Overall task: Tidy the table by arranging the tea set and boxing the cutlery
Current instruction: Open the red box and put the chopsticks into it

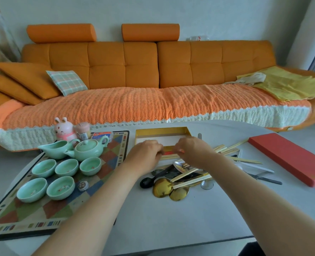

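Note:
My left hand (145, 154) and my right hand (191, 152) meet at the near edge of the open gold-rimmed box (162, 130). Between them they hold a small bundle of bamboo chopsticks (168, 157), one hand at each end, fingers curled. More chopsticks (226, 149) lie scattered to the right. Just below my hands is a heap of gold spoons (162, 187), a black spoon (145, 182) and a silver spoon (178, 166). On the patterned mat (33, 217) at the left stand a pale green teapot (87, 148), a pitcher (58, 148) and several matching cups (60, 187).
The red box lid (289, 159) lies at the right of the table. A knife (265, 179) and white plastic cutlery sit beside it. A pink rabbit figure (63, 129) and a small jar (83, 130) stand behind the tea set. An orange sofa (153, 100) runs along the table's far side.

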{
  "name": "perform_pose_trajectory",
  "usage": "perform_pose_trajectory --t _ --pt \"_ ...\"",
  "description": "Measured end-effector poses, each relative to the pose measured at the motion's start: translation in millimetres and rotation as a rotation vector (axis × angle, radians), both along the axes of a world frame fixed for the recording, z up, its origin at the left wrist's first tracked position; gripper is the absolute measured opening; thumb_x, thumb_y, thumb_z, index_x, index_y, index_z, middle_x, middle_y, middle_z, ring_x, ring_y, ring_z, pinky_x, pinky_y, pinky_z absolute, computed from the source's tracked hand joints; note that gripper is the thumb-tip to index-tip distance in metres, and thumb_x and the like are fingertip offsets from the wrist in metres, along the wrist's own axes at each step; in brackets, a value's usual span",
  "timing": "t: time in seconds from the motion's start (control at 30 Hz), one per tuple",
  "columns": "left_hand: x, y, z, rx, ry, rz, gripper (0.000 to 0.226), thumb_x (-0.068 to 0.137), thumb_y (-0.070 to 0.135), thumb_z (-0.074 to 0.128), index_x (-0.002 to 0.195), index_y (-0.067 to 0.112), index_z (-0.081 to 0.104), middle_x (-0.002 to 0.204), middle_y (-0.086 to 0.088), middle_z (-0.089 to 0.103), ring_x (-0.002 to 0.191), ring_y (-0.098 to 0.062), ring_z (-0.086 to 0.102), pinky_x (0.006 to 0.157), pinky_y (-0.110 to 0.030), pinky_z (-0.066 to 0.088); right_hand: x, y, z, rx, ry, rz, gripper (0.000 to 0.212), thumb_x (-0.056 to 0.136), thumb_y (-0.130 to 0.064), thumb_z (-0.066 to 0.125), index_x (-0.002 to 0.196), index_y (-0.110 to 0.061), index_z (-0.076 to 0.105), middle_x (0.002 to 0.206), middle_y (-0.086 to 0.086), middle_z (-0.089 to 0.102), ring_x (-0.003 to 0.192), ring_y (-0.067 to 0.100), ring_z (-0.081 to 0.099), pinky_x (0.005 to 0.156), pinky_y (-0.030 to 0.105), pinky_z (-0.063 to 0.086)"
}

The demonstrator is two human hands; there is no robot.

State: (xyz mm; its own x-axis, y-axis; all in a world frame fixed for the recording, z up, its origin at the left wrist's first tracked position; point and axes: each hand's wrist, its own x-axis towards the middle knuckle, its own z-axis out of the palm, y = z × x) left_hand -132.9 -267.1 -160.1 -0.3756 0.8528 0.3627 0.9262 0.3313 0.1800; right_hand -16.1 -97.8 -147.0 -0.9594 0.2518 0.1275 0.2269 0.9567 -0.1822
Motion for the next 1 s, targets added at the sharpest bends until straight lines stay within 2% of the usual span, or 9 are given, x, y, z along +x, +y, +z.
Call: perform_pose_trajectory --t 0.07,0.13,0.2,0.27,0.47,0.6,0.7,0.87,1.0 --pt "1.4 1.7 -2.5 -0.106 -0.027 0.023 0.022 0.096 0.021 0.054 0.110 0.023 0.071 0.109 0.006 0.062 0.103 -0.018 0.058 0.082 -0.035 0.050 3.0 -3.0 -0.3 0.034 -0.054 -0.017 0.022 0.099 -0.025 0.053 0.110 -0.029 0.071 0.113 -0.008 0.064 0.104 0.016 0.061 0.106 0.046 0.039" --pt "1.3 2.7 -3.8 -0.152 -0.056 0.048 0.024 0.095 0.020 0.057 0.114 0.023 0.071 0.113 0.005 0.061 0.108 -0.018 0.056 0.088 -0.038 0.050 1.5 -4.3 -0.8 0.065 -0.065 -0.036 0.022 0.098 -0.027 0.055 0.113 -0.029 0.070 0.115 -0.008 0.064 0.105 0.015 0.061 0.111 0.052 0.030" --pt "1.2 3.9 -3.8 -0.150 -0.086 0.064 0.024 0.094 0.020 0.058 0.114 0.024 0.070 0.112 0.005 0.061 0.107 -0.018 0.055 0.088 -0.039 0.050 -2.7 -5.8 -0.5 0.082 -0.079 -0.036 0.020 0.096 -0.024 0.060 0.111 -0.030 0.071 0.114 -0.009 0.064 0.104 0.015 0.061 0.106 0.047 0.038" --pt "1.7 4.4 -3.4 -0.141 -0.081 0.075 0.024 0.093 0.018 0.058 0.114 0.025 0.067 0.108 0.004 0.061 0.105 -0.018 0.055 0.083 -0.037 0.050 -8.4 -7.8 -0.7 0.123 -0.089 -0.018 0.020 0.093 -0.020 0.063 0.109 -0.030 0.071 0.112 -0.008 0.064 0.099 0.015 0.063 0.092 0.036 0.051" --pt "0.4 4.9 -5.6 -0.144 -0.079 0.097 0.021 0.094 0.021 0.059 0.111 0.024 0.070 0.106 0.002 0.058 0.101 -0.019 0.056 0.078 -0.032 0.048 -16.8 -9.8 -2.3 0.290 -0.119 0.010 0.014 0.092 -0.022 0.061 0.100 -0.029 0.069 0.102 -0.006 0.062 0.088 0.016 0.062 0.077 0.032 0.053" --pt "-2.9 1.7 2.3 -0.147 -0.073 0.118 0.021 0.095 0.024 0.055 0.109 0.029 0.070 0.106 0.007 0.063 0.094 -0.018 0.060 0.074 -0.032 0.049 -12.7 -7.4 4.4 0.246 -0.014 0.053 0.017 0.096 -0.028 0.052 0.097 -0.029 0.069 0.097 -0.008 0.063 0.090 0.014 0.060 0.084 0.033 0.050" --pt "-10.8 -0.7 13.2 -0.022 -0.166 0.115 0.017 0.096 0.025 0.058 0.105 0.025 0.072 0.101 0.006 0.068 0.088 -0.016 0.062 0.078 -0.038 0.054 -10.3 -3.2 12.5 0.180 0.130 0.073 0.019 0.098 -0.029 0.050 0.101 -0.029 0.068 0.099 -0.011 0.064 0.095 0.012 0.057 0.091 0.034 0.045" --pt "-24.4 -0.4 12.0 0.221 -0.026 0.153 0.023 0.096 0.016 0.057 0.114 0.019 0.071 0.103 0.003 0.064 0.103 -0.020 0.054 0.085 -0.038 0.046 -16.5 13.6 9.3 0.019 0.256 -0.002 0.023 0.100 -0.016 0.051 0.112 -0.020 0.070 0.103 -0.003 0.065 0.094 0.020 0.058 0.081 0.040 0.052" --pt "-32.1 -1.7 0.5 0.102 0.022 0.193 0.039 0.097 0.020 0.055 0.135 0.024 0.056 0.126 0.004 0.056 0.119 -0.021 0.045 0.100 -0.038 0.037 -23.7 22.7 -3.7 0.050 0.260 -0.114 0.031 0.098 -0.008 0.049 0.113 -0.022 0.072 0.103 -0.001 0.066 0.094 0.023 0.057 0.080 0.039 0.051"
